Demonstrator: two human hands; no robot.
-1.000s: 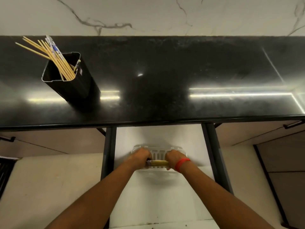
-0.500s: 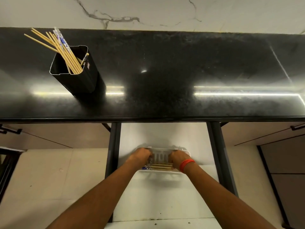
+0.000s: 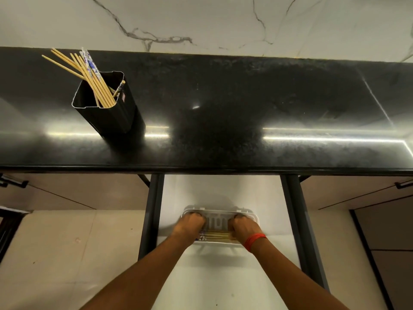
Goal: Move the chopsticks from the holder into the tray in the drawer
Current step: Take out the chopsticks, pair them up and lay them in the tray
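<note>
Head view, single frame. Both forearms reach down into the open drawer [image 3: 223, 191], whose white floor runs between two dark side rails; the drawer's front edge is cut off at the bottom of the frame. A white slotted tray [image 3: 220, 222] sits in the drawer, nearer the right rail than the left. Left hand [image 3: 187, 227] covers the tray's left end, right hand [image 3: 243, 228] its right end; a red band [image 3: 254, 241] circles the right wrist. Fingers of both hands curl downward and out of sight, so each grip reads as closed, knuckles up, but whether it pinches chopstick ends, the tray, or nothing cannot be told. Between the hands lie the chopsticks in the tray [image 3: 215, 236], along its near side: several pale sticks, one with blue print at its left end; long axis left to right, parallel to the worktop edge. Both ends are hidden under the hands; count unclear. On the black worktop [image 3: 245, 113], far left, a black rectangular holder [image 3: 107, 117] stands tilted in this wide-angle view. The chopsticks in the holder [image 3: 89, 79] lean up and to the left, tips fanned past its rim, two with blue-white pattern; lower ends hidden inside. Worktop to the right of the holder is bare, with glare streaks. Marble wall [image 3: 201, 21] behind.
</note>
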